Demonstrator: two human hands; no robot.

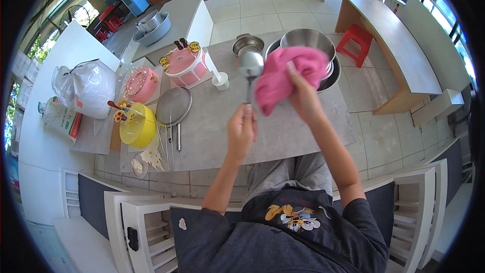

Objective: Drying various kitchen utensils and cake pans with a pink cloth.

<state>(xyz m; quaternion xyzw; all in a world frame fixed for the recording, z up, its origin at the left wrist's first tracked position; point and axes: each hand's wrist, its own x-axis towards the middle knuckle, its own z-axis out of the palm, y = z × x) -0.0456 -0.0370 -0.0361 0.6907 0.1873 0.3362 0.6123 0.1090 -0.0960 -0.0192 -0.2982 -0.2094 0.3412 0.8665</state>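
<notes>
My left hand grips the handle of a metal ladle, its rounded bowl raised at the far end. A bunched pink cloth, blurred, is in my right hand, close beside the ladle. Both are held above the grey tabletop. Behind the ladle sits a small metal bowl. Larger stainless steel bowls are stacked beyond the cloth, which partly hides them.
On the left stand a pink cake, a pink-and-white cake and a yellow cake. A fine-mesh strainer and a white plastic stand-like piece lie nearby. A cup of cream is at the front edge. A red stool stands right.
</notes>
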